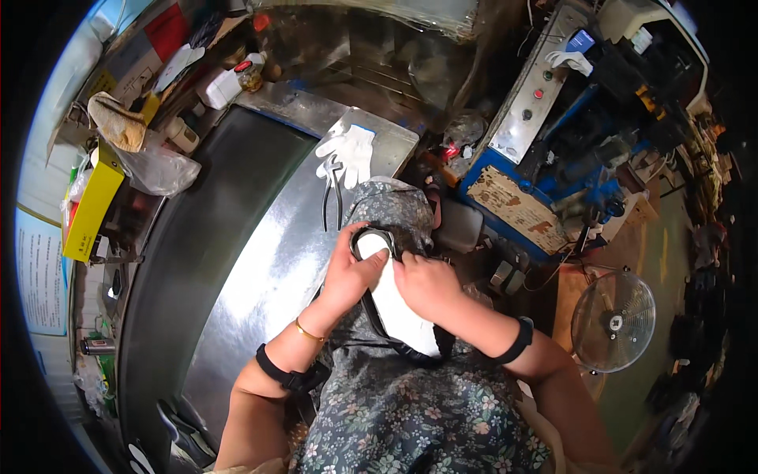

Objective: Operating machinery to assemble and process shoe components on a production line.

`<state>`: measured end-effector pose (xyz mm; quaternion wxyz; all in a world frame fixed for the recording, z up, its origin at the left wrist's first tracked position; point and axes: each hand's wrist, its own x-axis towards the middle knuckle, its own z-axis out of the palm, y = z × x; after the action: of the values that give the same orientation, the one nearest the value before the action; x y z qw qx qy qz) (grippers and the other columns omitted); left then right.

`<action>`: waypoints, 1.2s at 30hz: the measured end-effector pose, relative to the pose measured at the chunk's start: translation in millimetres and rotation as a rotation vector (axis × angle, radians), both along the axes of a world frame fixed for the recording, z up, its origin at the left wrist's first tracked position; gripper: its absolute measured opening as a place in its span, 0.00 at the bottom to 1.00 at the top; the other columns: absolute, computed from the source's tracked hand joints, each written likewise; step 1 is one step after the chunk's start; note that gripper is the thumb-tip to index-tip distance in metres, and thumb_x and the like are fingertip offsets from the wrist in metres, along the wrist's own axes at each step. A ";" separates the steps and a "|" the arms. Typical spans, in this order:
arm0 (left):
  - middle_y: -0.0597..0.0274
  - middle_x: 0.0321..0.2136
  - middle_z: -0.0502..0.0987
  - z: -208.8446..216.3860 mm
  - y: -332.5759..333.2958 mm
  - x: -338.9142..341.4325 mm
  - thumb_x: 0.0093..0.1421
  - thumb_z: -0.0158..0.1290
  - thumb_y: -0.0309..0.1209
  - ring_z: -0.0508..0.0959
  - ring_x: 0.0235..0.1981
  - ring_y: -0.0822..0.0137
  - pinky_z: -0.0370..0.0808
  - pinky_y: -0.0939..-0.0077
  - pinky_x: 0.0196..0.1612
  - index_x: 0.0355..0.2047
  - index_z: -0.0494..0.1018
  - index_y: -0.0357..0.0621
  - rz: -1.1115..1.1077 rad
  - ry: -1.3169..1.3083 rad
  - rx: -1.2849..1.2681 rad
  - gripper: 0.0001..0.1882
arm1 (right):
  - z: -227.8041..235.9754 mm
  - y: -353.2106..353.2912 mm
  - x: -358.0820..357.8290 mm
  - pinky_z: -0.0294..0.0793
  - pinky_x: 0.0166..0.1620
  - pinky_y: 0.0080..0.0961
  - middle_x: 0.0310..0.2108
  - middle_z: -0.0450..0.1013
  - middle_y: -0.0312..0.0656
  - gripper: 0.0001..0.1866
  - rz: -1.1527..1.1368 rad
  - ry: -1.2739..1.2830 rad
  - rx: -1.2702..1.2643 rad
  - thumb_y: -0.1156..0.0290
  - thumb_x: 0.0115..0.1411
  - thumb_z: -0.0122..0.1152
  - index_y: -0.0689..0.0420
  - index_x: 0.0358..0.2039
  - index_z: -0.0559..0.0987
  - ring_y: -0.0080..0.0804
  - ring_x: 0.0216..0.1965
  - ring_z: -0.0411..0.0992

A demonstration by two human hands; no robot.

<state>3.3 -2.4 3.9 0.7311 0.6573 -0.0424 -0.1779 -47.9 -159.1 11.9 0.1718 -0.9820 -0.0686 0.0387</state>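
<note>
A black shoe upper (pixel 376 317) lies on my lap over a floral apron (pixel 418 407), with a long white insole (pixel 403 314) showing inside its dark rim. My left hand (pixel 353 275) is closed round the far left end of the upper, its thumb pressed on the white insole. My right hand (pixel 429 283) grips the far right edge, fingers curled over the black rim. Just beyond my left hand, metal pliers (pixel 332 199) with dark handles rest on the steel tabletop (pixel 257 261). White work gloves (pixel 350 153) lie beside their jaws.
A dark conveyor belt (pixel 174 316) runs along the left. Past it stand a yellow box (pixel 93 204) and a clear plastic bag (pixel 167 171). At the far right is a blue machine (pixel 572 174) with a button panel (pixel 537 91). A fan (pixel 614 321) stands to my right.
</note>
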 end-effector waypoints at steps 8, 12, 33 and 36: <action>0.53 0.56 0.70 -5.1 16.4 -5.5 0.69 0.42 0.43 0.69 0.58 0.60 0.63 0.65 0.63 0.61 0.62 0.34 0.095 0.292 -0.789 0.28 | -20.7 -12.4 -52.2 0.48 0.68 0.29 0.69 0.47 0.55 0.36 -0.023 0.311 1.212 0.63 0.70 0.45 0.68 0.69 0.42 0.39 0.70 0.47; 0.38 0.41 0.78 -13.3 19.1 -29.8 0.70 0.37 0.37 0.79 0.42 0.44 0.76 0.57 0.46 0.46 0.72 0.33 0.256 -0.263 0.704 0.20 | -18.6 15.0 -35.4 0.51 0.67 0.32 0.67 0.47 0.65 0.40 -0.087 0.341 1.004 0.59 0.70 0.46 0.68 0.68 0.39 0.51 0.70 0.47; 0.58 0.41 0.77 -7.8 4.0 -54.4 0.72 0.33 0.50 0.77 0.40 0.67 0.73 0.71 0.49 0.49 0.70 0.37 0.314 0.348 -0.309 0.28 | -35.5 13.2 -25.6 0.44 0.69 0.29 0.70 0.44 0.55 0.37 -0.043 0.047 1.257 0.60 0.72 0.42 0.69 0.68 0.40 0.40 0.71 0.42; 0.56 0.44 0.75 9.0 -8.5 -49.6 0.71 0.35 0.51 0.75 0.44 0.68 0.72 0.72 0.49 0.52 0.67 0.37 0.264 0.377 -0.374 0.28 | 1.6 -17.6 -26.6 0.45 0.68 0.28 0.70 0.43 0.55 0.41 -0.029 0.346 1.363 0.56 0.70 0.48 0.67 0.69 0.40 0.38 0.70 0.45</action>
<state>-46.3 -10.9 12.9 0.8514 0.4663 0.1480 -0.1892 -74.5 -176.7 13.5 0.7580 -0.6359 -0.0362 0.1406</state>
